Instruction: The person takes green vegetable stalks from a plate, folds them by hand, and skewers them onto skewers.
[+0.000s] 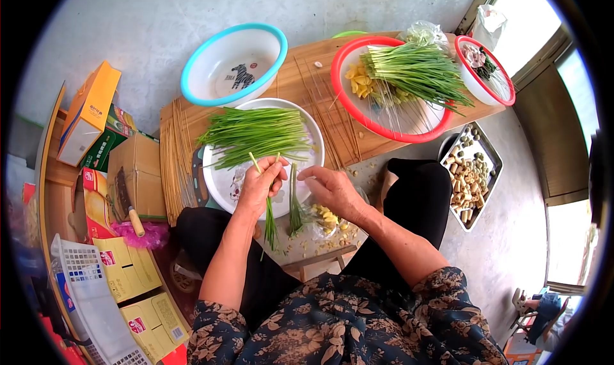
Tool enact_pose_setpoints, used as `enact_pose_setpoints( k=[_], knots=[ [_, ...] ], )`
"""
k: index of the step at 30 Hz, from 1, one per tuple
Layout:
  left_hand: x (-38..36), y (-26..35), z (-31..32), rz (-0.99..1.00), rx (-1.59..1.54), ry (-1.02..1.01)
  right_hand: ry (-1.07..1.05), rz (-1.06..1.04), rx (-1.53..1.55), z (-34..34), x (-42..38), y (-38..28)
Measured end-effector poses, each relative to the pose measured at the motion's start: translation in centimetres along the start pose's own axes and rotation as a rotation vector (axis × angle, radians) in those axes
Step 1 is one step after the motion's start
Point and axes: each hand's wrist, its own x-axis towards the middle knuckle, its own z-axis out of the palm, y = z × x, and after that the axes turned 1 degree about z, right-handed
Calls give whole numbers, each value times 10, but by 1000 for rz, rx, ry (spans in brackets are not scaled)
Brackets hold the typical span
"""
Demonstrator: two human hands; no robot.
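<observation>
Low wooden table up top, and it carries four bowls. Count them: a red-rimmed basin piled with green stalks over yellow pieces, a blue-rimmed basin with a zebra print inside, a white plate nearest the knees holding a fanned bunch of chives, and a smaller red-rimmed bowl at the far right edge. Thin bamboo skewers lie spread along the table's left side, more between the plate and the red basin.

On the floor to the right, one metal tray full of short pale and dark chunks. To the left, stacked cardboard boxes, a yellow carton, a white plastic basket, and a knife with a wooden handle on a box.

Two hands at work, just over the plate's near rim. Left hand is curled shut round a few chive stalks — cut ends poke up above the fingers, leaves hang down past the wrist. Right hand sits just beside it, fingers bent and pinched at the top of a second small chive bundle that dangles below. Beneath both hands, a scatter of yellow trimmings on the floor between the knees. The hanging stalks partly cover that heap.
</observation>
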Motion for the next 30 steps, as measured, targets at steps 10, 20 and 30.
enact_pose_setpoints(
  k=[10,20,30],
  knots=[
    [-2,4,4,11,-85,31,-14,-45,-33,5,-1,7],
    [0,-2,2,30,-64,54,0,-44,-84,3,-1,3],
    [1,-3,2,33,-68,78,-4,-46,-120,2,-1,2]
  ],
)
